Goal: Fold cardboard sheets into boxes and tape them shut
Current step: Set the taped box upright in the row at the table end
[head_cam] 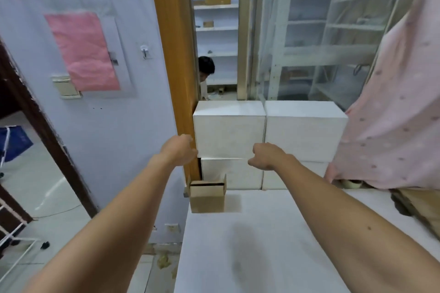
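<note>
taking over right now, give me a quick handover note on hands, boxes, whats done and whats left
Left hand: raised at the left edge of the upper white box, grip unclear.
Right hand: fingers curled, holding nothing, before the same stack.
Brown cardboard box: folded, on the table, far left corner, top flaps open, untaped.
Likely tape roll: far right, under the pink curtain.
Left: close flaps, tape shut.

A white table (273, 245) carried a small brown cardboard box (207, 200), flaps up, at its far left corner. Far to the right of that box lay a tape roll (352, 183). Just behind the box, stacked white boxes (228, 173) lined the far edge.
</note>
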